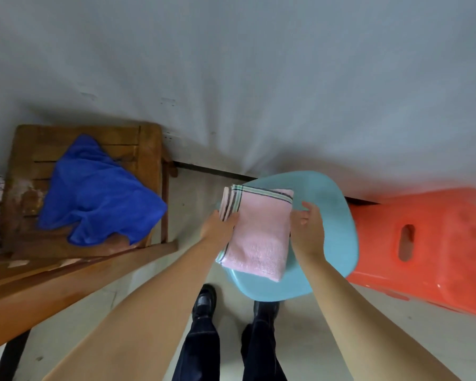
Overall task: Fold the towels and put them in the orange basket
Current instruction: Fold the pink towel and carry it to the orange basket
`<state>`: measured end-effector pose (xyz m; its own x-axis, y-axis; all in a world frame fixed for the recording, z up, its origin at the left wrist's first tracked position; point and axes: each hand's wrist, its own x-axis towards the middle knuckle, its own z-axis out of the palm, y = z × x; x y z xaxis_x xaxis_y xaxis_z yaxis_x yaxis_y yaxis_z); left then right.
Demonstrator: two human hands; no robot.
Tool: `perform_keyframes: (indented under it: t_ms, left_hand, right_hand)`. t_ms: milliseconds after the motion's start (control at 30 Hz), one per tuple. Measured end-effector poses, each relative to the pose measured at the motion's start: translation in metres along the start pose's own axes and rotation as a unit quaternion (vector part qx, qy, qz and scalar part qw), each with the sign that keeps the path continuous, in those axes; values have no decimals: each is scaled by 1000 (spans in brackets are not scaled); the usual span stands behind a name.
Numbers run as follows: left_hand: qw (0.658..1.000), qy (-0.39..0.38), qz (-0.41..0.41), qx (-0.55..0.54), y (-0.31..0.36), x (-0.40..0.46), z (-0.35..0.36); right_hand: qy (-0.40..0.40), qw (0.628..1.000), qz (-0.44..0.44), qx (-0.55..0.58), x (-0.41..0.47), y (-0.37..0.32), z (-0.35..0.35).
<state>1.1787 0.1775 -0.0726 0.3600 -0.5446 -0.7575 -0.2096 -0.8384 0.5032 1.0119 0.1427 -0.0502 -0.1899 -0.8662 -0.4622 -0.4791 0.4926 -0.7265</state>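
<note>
A folded pink towel [259,232] with dark stripes along its edges lies on a light blue stool seat [333,215]. My left hand [217,229] grips the towel's left edge near the striped corner. My right hand [308,229] holds its right edge, fingers curled against the cloth. A crumpled blue towel [96,193] lies unfolded on a wooden chair [146,144] to the left. The orange basket [429,243] stands at the right, beside the stool, with an oval handle hole facing me.
A grey wall rises behind everything. A wooden slat or table edge [66,292] runs diagonally at the lower left. My legs and black shoes [204,301] stand on the pale floor just in front of the stool.
</note>
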Motion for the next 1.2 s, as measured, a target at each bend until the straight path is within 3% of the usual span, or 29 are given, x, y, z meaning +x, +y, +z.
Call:
perform_keyframes:
  t_ms: [100,200,267,400,500,600,700,900,1033,1200]
  left_hand:
    - [1000,13,9,-4,0,0,3]
    - [997,-9,14,-75,1,-9,0]
    - [992,-46,24,-112,8,-22,-5]
    - [983,-121,63,-124,39,-60,-14]
    - [971,-202,87,-93,70,-99,-26]
    - [949,-274,93,-125,98,-133,-40]
    - [926,-334,104,-140,124,-165,-51]
    - [935,-315,142,-82,162,-209,-26]
    - [934,-283,215,19,172,-255,36]
    - [902,-325,267,92,180,-338,141]
  right_hand:
    - [-130,988,80,29,8,20,-3]
    - [-153,984,88,41,5,35,0]
    - [-160,973,128,109,1,32,-1]
    - [-198,903,253,284,-23,16,-23]
    - [-243,870,257,344,-53,1,-49]
    - [-264,825,202,456,-83,-19,-75]
    - [-249,791,177,530,-112,-42,-111]
    - [-113,822,140,541,-149,-48,-196]
    - [-25,834,123,536,-179,-21,-263]
    - [56,825,110,551,-218,53,-359]
